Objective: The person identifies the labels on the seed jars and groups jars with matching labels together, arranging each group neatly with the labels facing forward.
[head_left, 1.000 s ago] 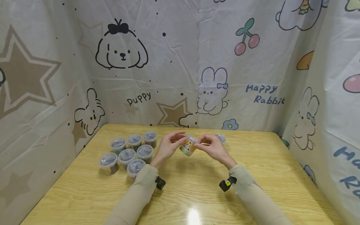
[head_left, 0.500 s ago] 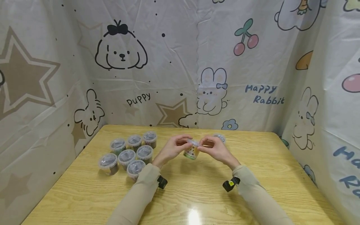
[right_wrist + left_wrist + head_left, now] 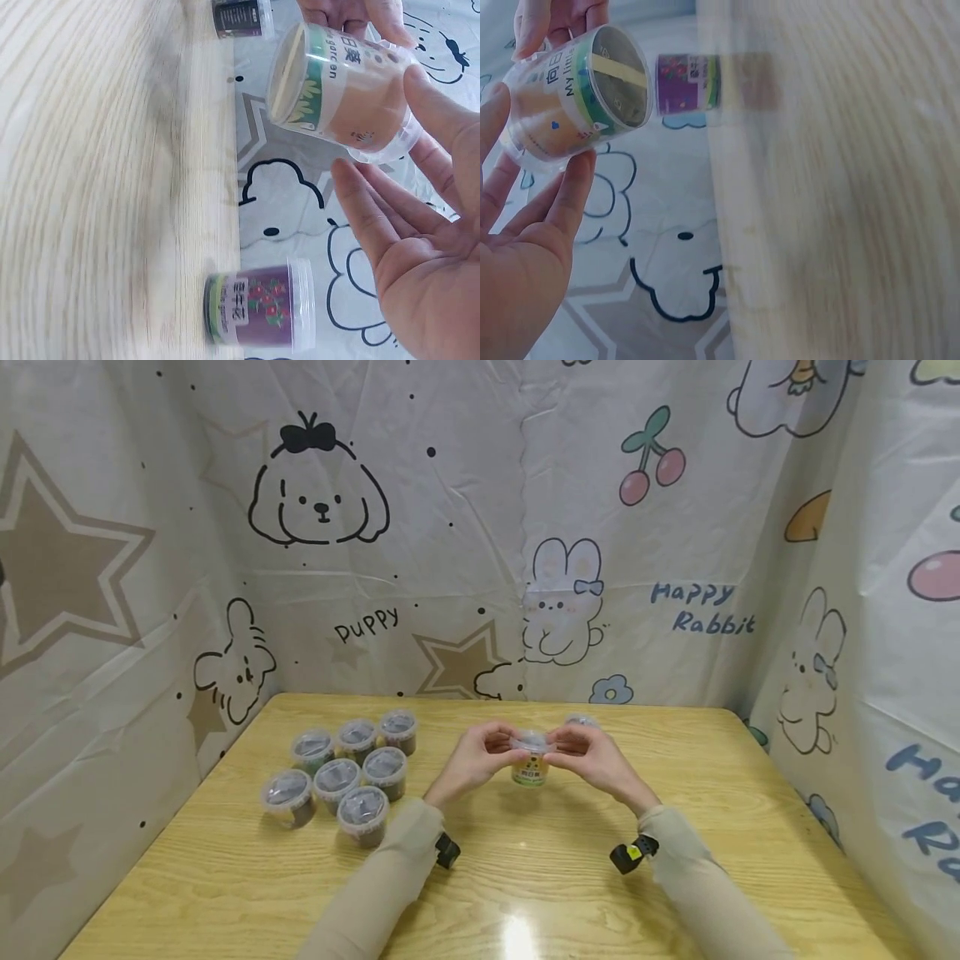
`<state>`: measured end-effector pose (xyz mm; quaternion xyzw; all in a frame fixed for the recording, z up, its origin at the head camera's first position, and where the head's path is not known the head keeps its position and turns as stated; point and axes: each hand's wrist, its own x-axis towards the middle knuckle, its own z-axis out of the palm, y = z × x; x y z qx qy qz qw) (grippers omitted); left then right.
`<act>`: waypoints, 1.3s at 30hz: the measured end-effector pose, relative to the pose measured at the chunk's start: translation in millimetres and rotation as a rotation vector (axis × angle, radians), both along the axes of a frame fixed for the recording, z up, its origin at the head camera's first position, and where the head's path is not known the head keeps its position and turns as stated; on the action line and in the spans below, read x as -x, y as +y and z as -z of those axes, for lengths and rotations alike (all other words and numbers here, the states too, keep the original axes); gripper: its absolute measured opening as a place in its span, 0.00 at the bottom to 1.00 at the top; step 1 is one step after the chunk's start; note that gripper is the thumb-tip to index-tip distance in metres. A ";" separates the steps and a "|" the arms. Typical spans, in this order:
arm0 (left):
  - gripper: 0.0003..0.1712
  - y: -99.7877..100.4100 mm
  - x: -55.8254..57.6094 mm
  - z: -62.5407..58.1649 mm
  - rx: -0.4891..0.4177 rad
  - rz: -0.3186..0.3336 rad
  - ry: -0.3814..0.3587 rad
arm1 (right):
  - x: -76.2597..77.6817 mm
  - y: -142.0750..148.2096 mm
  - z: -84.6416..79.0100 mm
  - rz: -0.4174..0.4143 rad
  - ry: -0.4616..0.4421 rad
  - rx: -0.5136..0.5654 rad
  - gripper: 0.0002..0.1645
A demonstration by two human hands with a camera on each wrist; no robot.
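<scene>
Both hands hold a small clear plastic planting-kit cup over the table, its lid upward. An orange and green label with "My little garden" wraps the cup in the left wrist view. My left hand pinches the lid rim from the left, thumb in front. On the other side my right hand grips the same rim between thumb and fingers. Through the clear base of the cup, a pale strip shows in the right wrist view. A purple-labelled cup stands behind the right hand, mostly hidden in the head view.
Several similar lidded cups stand in a loose group at the left of the wooden table. A patterned cloth hangs behind the table and along both sides.
The held cup has moved right and slightly toward me, turning from tilted to upright. Both hands moved along with it and stayed on the lid. The grouped cups have not moved.
</scene>
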<state>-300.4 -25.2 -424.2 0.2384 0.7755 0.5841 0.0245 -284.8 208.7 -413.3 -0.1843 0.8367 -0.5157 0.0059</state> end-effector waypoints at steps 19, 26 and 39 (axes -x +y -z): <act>0.16 33.9 -4.9 11.2 0.029 0.099 -0.050 | 0.9 46.9 13.5 -0.022 -0.030 -0.057 0.17; 0.15 44.2 -4.7 19.0 0.123 0.105 0.008 | 1.8 60.6 19.9 -0.058 -0.070 -0.073 0.18; 0.19 61.2 -0.7 17.9 0.229 0.125 0.034 | 6.0 77.6 25.8 -0.022 -0.057 -0.139 0.16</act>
